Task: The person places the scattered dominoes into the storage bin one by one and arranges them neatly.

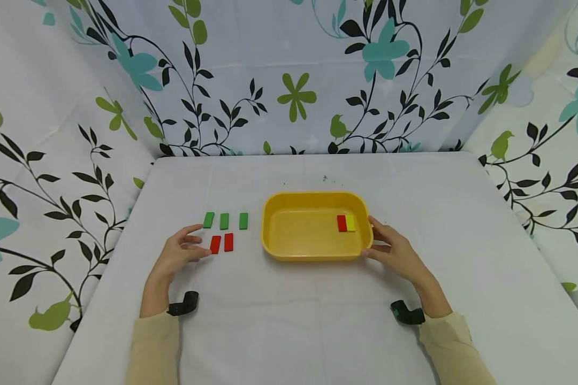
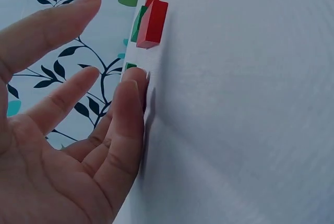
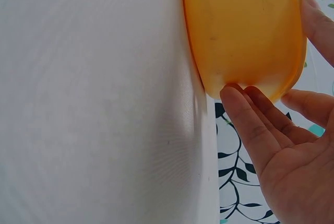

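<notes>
My left hand hovers low over the table at the left, fingers parted with nothing between them. Its thumb tip comes right beside the nearer-left red block; a second red block lies just to the right. Behind these, three green blocks form a loose row. At the right, my right hand touches the right end of a yellow tray with its fairly straight fingers, spread around the corner. A red block and a yellow block lie side by side inside the tray.
A white cloth covers the table. Floral curtains hang behind it and along both sides. Each wrist wears a black camera, one at the left and one at the right.
</notes>
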`<state>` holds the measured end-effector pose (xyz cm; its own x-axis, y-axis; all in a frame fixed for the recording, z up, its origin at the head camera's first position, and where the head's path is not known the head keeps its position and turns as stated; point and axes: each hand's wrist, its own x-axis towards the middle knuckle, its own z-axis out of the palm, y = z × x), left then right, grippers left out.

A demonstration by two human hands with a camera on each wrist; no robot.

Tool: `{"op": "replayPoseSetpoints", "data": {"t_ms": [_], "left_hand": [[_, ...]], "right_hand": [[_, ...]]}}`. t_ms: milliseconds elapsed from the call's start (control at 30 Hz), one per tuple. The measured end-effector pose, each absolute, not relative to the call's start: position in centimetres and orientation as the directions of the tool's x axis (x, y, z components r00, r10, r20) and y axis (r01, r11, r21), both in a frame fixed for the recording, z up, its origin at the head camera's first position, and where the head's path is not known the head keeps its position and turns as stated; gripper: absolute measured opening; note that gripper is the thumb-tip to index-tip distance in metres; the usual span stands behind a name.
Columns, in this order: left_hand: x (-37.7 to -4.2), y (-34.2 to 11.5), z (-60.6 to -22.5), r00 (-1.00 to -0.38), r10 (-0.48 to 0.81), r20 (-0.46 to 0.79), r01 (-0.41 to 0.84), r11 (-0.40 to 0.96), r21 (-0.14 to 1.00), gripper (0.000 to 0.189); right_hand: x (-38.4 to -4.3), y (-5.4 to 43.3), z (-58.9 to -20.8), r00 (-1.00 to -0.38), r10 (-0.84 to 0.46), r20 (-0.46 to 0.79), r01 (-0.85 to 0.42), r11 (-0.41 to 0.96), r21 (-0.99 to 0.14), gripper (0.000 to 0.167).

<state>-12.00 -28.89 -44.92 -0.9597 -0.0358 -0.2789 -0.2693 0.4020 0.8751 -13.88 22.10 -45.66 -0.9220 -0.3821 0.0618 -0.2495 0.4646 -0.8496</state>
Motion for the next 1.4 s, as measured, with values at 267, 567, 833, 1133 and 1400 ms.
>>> {"op": "replayPoseSetpoints", "data": {"t_ms": [267,567,833,1133,1400], "left_hand": [[-12.8,-28.3,-45.3,-0.96,-0.019,-0.278,-0.257,0.446,0.857,0.071],[-13.6,-27.1,-45.6,-0.969,-0.006,-0.246,-0.207,0.562,0.801,0.068],[-13.7,-26.8,-46.0,-0.971,-0.035,-0.237,-0.205,0.629,0.75,0.062],[-13.5,-27.0,-46.4,-0.971,-0.055,-0.234,-0.211,0.661,0.72,0.056],[-13.1,-27.4,-46.5,-0.972,-0.061,-0.227,-0.208,0.674,0.709,0.051]], "right_hand": [[-13.8,22.1,-45.6,-0.927,-0.37,0.062,-0.245,0.471,-0.847,0.086],[-13.6,22.3,-45.6,-0.934,-0.353,0.058,-0.239,0.494,-0.836,0.084],[-13.6,22.4,-45.8,-0.935,-0.35,0.054,-0.233,0.491,-0.839,0.083],[-13.6,22.2,-45.8,-0.935,-0.352,0.046,-0.227,0.495,-0.839,0.084],[-13.8,21.9,-45.9,-0.929,-0.368,0.051,-0.237,0.483,-0.843,0.083]]}}
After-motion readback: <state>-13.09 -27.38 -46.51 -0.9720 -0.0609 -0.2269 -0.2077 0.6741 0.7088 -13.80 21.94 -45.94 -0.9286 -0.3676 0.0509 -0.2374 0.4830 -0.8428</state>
